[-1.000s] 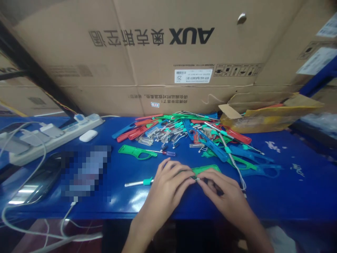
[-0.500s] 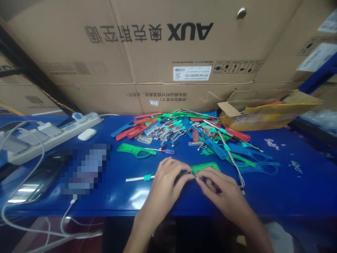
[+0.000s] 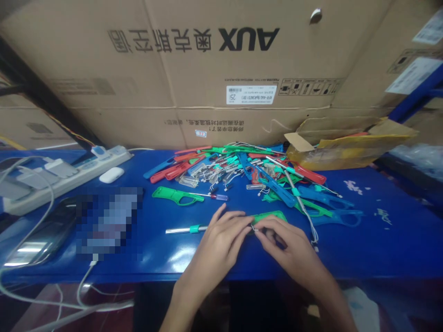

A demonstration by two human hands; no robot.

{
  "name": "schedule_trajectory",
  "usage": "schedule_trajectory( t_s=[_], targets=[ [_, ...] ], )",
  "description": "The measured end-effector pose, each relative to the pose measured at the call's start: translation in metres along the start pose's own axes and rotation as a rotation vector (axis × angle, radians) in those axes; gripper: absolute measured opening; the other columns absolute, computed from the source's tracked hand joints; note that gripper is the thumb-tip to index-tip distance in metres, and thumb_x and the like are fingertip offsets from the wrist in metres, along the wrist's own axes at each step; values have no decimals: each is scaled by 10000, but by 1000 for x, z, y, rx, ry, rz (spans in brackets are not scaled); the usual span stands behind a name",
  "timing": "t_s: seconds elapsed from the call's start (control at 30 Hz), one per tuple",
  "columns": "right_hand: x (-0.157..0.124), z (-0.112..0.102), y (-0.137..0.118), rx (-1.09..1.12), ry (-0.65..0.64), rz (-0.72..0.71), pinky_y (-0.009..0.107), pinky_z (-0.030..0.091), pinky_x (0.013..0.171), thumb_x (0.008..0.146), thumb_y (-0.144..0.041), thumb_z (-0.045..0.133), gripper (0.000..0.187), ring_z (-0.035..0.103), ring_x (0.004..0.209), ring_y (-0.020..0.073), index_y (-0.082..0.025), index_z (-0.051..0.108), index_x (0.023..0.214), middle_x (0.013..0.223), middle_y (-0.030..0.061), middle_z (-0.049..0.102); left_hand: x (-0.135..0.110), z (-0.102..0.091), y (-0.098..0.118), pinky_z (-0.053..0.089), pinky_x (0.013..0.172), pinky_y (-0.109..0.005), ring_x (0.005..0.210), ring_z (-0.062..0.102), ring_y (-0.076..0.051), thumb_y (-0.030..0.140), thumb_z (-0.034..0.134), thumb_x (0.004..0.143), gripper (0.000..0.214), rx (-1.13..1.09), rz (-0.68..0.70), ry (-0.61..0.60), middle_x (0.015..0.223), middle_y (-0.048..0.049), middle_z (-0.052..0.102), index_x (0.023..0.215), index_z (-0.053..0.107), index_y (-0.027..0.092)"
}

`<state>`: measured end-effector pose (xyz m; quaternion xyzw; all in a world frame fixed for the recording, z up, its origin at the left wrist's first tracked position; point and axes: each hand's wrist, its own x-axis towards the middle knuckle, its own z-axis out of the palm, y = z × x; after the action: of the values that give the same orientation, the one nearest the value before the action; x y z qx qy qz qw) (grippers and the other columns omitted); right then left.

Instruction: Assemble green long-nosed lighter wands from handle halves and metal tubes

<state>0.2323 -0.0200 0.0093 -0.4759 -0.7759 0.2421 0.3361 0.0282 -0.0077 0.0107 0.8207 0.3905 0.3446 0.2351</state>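
Observation:
My left hand [image 3: 224, 237] and my right hand [image 3: 285, 237] meet fingertip to fingertip over the table. Between them shows a short white wire [image 3: 254, 228], pinched by thumb and forefinger on each side. Behind my fingers lies a green plastic lighter shell [image 3: 272, 216], partly covered by my hands. A metal lighter tube with a teal collar [image 3: 194, 229] sticks out to the left from behind my left hand; its other end is hidden. Farther back rest another green lighter shell [image 3: 169, 195] and a screwdriver with a clear purplish handle [image 3: 219, 197].
A heap of red, blue and green lighter shells [image 3: 280, 186], tubes and wired parts spreads across the back. Behind it stand a big cardboard box [image 3: 194, 87] and a small taped carton [image 3: 342, 150]. A power strip [image 3: 79, 177], cables and a blurred-out phone [image 3: 109, 221] occupy the left.
Both hands stay close together over the same spot. My left fingers have shifted slightly, and the white wire shows a little more between the fingertips. The view has moved a little.

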Motion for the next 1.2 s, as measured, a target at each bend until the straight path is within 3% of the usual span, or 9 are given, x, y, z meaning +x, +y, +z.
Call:
schedule_trajectory(
  t_s=[0.1,0.23,0.43,0.6,0.8,1.03,1.2],
  targets=[
    [1,0,1,-13,-5,16,234,463,626,1003,-251,527,135,535,642,113,-249,659,1036,891,0,647,-1,-12,-2,357,1196,-458,1327,550,-182,244,517,1047,351,-76,-79,47,1416,-16,624,1386,564,320],
    [1,1,2,-19,-10,22,237,459,622,1005,-262,532,125,517,630,113,-244,653,1031,880,3,641,-4,-25,-10,455,1076,-440,1280,557,-221,286,570,1023,257,32,-132,203,1364,-45,634,1273,633,280],
    [0,0,-1,3,23,-38,236,479,643,1013,-238,524,120,521,646,109,-243,641,1043,941,23,664,-17,-21,-22,435,1027,-500,1187,572,-261,325,657,973,225,226,-86,113,1271,-41,682,1191,679,270],
    [-1,-1,-1,-17,59,-90,239,502,671,1009,-216,530,119,561,667,112,-240,639,1051,985,33,696,-22,-24,-20,441,968,-473,1141,562,-258,288,643,980,195,317,-108,186,1208,-27,707,1168,691,282],
    [0,1,1,-54,125,-109,228,520,700,996,-201,554,106,607,694,110,-238,638,1049,984,27,705,-24,-25,-16,412,1012,-508,1207,538,-274,207,569,1001,235,417,-99,152,1356,-42,642,1185,701,270],
    [1,2,0,-68,135,-135,247,548,842,1009,-187,529,181,712,975,155,-242,653,1127,1074,47,728,-24,-26,-19,448,985,-477,1188,557,-258,200,545,1021,222,302,-85,118,1299,-56,663,1159,705,267],
    [2,3,0,-53,146,-114,251,547,840,1014,-194,522,188,710,967,148,-239,656,1137,1082,42,732,-22,-27,-20,468,948,-431,1079,619,-231,206,551,1025,207,217,-95,156,1159,-42,717,1170,687,266]
  ],
)
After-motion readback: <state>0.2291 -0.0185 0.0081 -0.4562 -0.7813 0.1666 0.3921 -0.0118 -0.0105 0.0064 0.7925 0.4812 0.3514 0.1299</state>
